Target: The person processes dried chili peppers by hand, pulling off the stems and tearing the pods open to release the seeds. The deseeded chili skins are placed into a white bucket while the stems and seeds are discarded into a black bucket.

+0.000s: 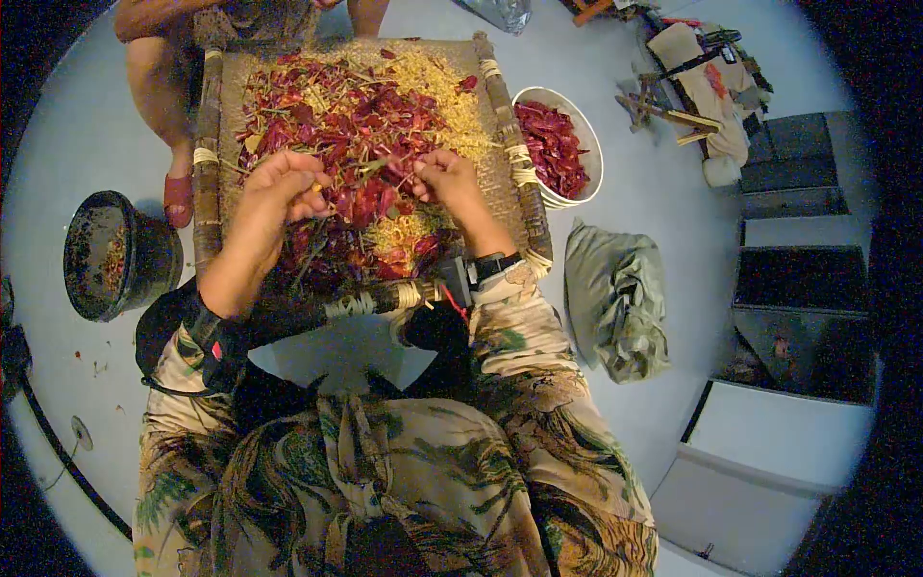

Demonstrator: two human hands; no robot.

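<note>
A woven tray (231,96) with a wooden pole frame lies before me, heaped with dried red chili peppers (361,120) and loose yellow seeds (442,91). Over the left part of the heap is my left hand (284,188), its fingers curled in a pinch. A small yellowish bit shows at its fingertips, too small to name. My right hand (447,178) is closed too, thumb against finger, at a dried red chili pepper piece near the middle of the pile. The heap partly hides what lies beneath both hands.
A white bucket (598,159) of red chili pieces stands right of the tray, with a grey-green sack (615,298) below it. At left sits a black basin (159,255) with scraps inside. Opposite me is another person's leg (162,96). Shelving (798,269) lines the right side.
</note>
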